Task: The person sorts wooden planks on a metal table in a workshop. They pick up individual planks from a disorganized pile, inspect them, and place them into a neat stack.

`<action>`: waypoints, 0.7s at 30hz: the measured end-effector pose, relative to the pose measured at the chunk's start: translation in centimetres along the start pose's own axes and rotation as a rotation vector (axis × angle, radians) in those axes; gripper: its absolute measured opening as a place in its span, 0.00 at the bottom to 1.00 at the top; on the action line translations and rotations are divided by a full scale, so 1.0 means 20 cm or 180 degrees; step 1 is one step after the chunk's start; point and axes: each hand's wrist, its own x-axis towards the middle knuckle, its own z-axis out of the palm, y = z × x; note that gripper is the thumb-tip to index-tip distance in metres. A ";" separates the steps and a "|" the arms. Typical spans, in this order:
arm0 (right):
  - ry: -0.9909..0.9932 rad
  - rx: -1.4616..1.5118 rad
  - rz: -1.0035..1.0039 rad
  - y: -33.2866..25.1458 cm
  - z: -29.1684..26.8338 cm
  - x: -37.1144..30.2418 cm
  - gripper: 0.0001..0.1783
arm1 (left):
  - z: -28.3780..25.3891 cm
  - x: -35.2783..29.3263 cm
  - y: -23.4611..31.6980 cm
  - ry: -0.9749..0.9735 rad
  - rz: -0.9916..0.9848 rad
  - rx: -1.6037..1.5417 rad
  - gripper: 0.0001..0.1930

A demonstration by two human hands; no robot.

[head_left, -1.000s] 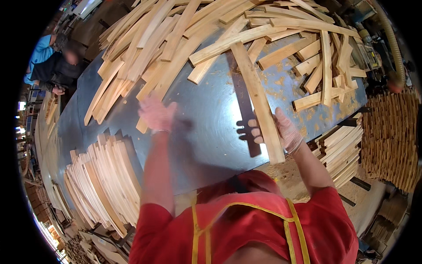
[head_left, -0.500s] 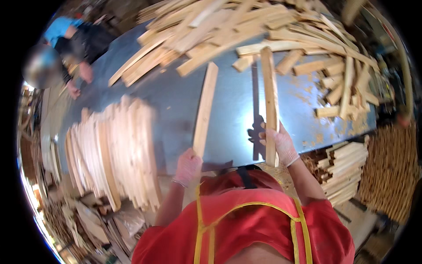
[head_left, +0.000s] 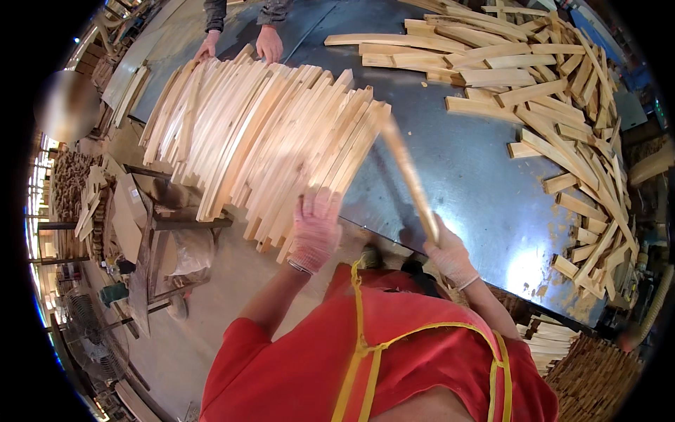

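Note:
My left hand (head_left: 314, 228), in a pale work glove, lies with its fingers stretched out against the near ends of a wide row of wooden strips (head_left: 260, 133). Those strips sit side by side on the metal table and stick out past its front edge. My right hand (head_left: 450, 252), also gloved, is closed around the near end of a single wooden strip (head_left: 410, 172). That strip is blurred and slants away to the left, its far end close to the row's right-hand corner; I cannot tell whether they touch.
A co-worker's hands (head_left: 269, 43) are at the row's far side. Loose wooden pieces (head_left: 520, 77) are heaped along the right of the metal table (head_left: 457, 183). A standing fan (head_left: 95, 337) and a wooden rack (head_left: 151, 246) stand on the floor at left.
My view has swung left toward the row. The strip from my left hand is out of it, and that hand is now at the row. My right hand's strip has tilted toward the row.

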 end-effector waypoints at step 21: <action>0.1677 -0.1616 -0.0711 0.61 -1.32 0.75 0.44 | 0.51 0.16 -0.49 0.0103 -0.0984 -0.0489 0.20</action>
